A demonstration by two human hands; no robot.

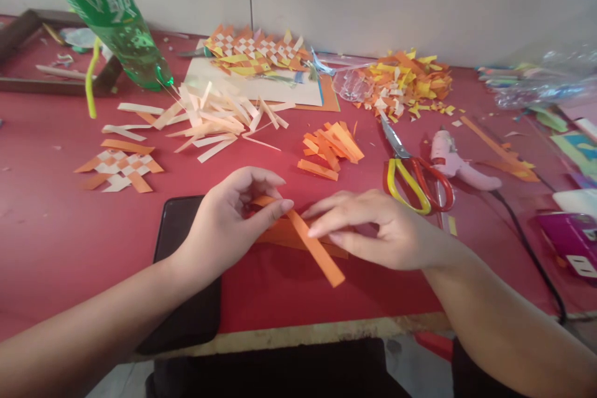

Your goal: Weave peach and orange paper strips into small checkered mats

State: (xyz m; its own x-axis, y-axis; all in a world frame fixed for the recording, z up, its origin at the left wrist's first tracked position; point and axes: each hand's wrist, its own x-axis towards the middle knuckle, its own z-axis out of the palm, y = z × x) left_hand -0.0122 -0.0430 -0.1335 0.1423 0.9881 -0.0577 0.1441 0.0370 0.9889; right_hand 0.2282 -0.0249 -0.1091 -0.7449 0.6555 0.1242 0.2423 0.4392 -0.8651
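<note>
Between the thumb and fingers of my left hand [236, 208], an orange paper strip [319, 252] is pinched near its far end. It slants down to the right above the table. My right hand [377, 224] has its fingers stretched out loosely, one fingertip at the strip's edge; whether it presses on the strip I cannot tell. Beneath both hands lie more orange strips [280, 235], partly hidden. A small pile of short folded orange strips [333, 146] sits just beyond. To the left is a woven orange and white paper piece [122, 166].
Scissors [413, 177] and a pink glue gun [459, 165] lie right of centre. Pale strips [224, 113] and a yellow-orange paper heap [405, 81] are farther back. A green bottle [109, 18] stands at the left. A black phone [186, 301] lies under my left forearm, by the table edge.
</note>
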